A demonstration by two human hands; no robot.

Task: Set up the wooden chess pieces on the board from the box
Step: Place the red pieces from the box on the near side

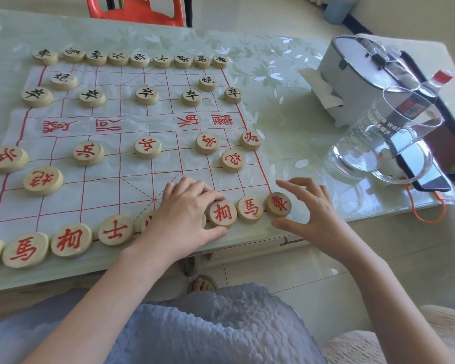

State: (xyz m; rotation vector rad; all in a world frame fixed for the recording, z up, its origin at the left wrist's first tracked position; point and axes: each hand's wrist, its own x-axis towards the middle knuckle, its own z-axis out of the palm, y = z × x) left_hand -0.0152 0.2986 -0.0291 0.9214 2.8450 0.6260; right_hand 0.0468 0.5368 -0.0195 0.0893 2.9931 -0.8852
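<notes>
- The left hand (187,211) lies palm down on the near edge of the board (132,127), fingers loosely curled over a hidden piece, fingertips touching the red elephant piece (222,213).
- The right hand (310,214) hovers spread wide, gripping nothing, thumb and forefinger on either side of the red chariot piece (278,204) at the board's near right corner.
- Black pieces (139,59) line the board's far edge.

Wooden pieces (147,147) on board (132,177), glass (394,137) right.
</notes>
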